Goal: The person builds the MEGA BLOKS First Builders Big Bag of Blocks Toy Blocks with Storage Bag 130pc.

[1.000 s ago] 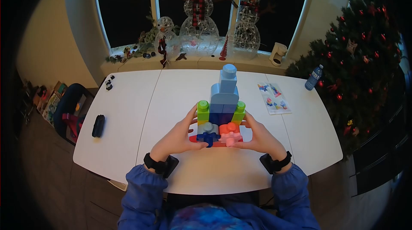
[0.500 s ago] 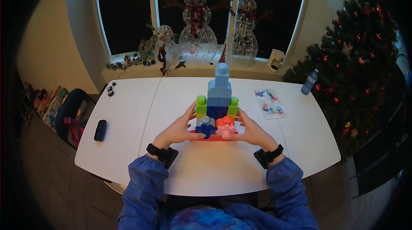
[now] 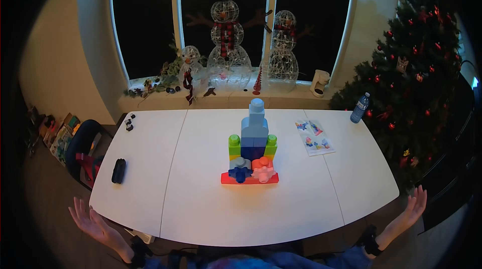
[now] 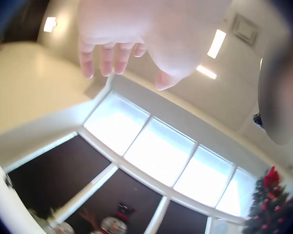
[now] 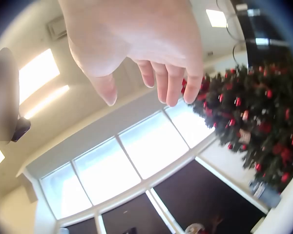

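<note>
A block structure stands upright on the white table (image 3: 201,219): a red base (image 3: 249,179), a dark blue gear piece (image 3: 240,172) and a pink one (image 3: 263,172) in front, green blocks (image 3: 234,144) at both sides and a light blue tower (image 3: 255,127) in the middle. Off the table's left front corner, the left hand (image 3: 95,226) is raised with fingers spread, holding nothing; the left wrist view shows that hand (image 4: 136,34) empty. Past the right front corner the right hand (image 3: 407,214) is held up likewise, and it is empty in the right wrist view (image 5: 136,44).
A black case (image 3: 118,171) and small dark items (image 3: 129,122) lie on the table's left side. A picture sheet (image 3: 315,137) lies at the right, with a water bottle (image 3: 360,108) near the back right corner. A decorated tree (image 3: 401,78) stands beyond.
Both hands have let go of the block structure and moved apart, outward and toward the body, past the table's front corners. The head view has tilted up. The structure stands by itself.
</note>
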`<state>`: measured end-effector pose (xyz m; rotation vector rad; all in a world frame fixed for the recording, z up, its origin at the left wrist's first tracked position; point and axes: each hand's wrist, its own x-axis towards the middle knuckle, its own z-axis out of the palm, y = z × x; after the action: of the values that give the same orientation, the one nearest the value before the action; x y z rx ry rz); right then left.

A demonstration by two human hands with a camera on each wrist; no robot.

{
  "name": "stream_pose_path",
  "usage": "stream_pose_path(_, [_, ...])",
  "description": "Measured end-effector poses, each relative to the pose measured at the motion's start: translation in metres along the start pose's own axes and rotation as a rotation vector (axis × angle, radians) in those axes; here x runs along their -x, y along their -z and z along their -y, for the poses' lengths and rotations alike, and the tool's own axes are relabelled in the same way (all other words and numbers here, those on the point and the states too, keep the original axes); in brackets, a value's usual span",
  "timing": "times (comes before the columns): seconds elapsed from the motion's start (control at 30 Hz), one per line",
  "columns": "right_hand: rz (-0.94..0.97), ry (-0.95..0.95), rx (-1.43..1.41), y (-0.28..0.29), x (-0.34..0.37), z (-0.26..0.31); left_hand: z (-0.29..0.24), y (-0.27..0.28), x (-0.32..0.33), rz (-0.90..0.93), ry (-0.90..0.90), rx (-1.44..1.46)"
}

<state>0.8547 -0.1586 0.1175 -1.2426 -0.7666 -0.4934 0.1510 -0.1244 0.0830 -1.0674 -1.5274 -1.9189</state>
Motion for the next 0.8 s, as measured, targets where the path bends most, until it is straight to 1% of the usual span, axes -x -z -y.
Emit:
stream_pose_path(0.03, [-0.115, -0.018, 0.088, 0.017, -0.004, 0.001, 0.0, 0.012, -0.003, -0.035, -0.009, -0.058])
stream_pose_path(0.07, [-0.206, -0.009, 0.097, 0.03, -0.007, -0.001, 0.001, 0.021, -0.005, -0.071, -0.017, -0.116])
stream_pose_path(0.13, [-0.272, 0.003, 0.113, 0.045, -0.008, 0.0, 0.003, 0.033, -0.007, -0.073, -0.043, -0.139])
stream_pose_path(0.27, [-0.197, 0.085, 0.159, 0.047, -0.007, 0.003, 0.01, 0.045, -0.011, -0.073, -0.064, -0.172])
stream_pose_path(0.43, [-0.159, 0.18, 0.202, 0.052, -0.014, -0.005, 0.001, 0.041, -0.015, -0.082, -0.057, -0.149])
stream_pose_path(0.67, [-0.118, 0.178, 0.199, 0.061, -0.02, -0.014, 0.001, 0.042, -0.013, -0.075, -0.065, -0.191])
stream_pose_path(0.8, [-0.112, 0.183, 0.196, 0.058, -0.019, -0.015, 0.003, 0.04, -0.014, -0.101, -0.039, -0.119])
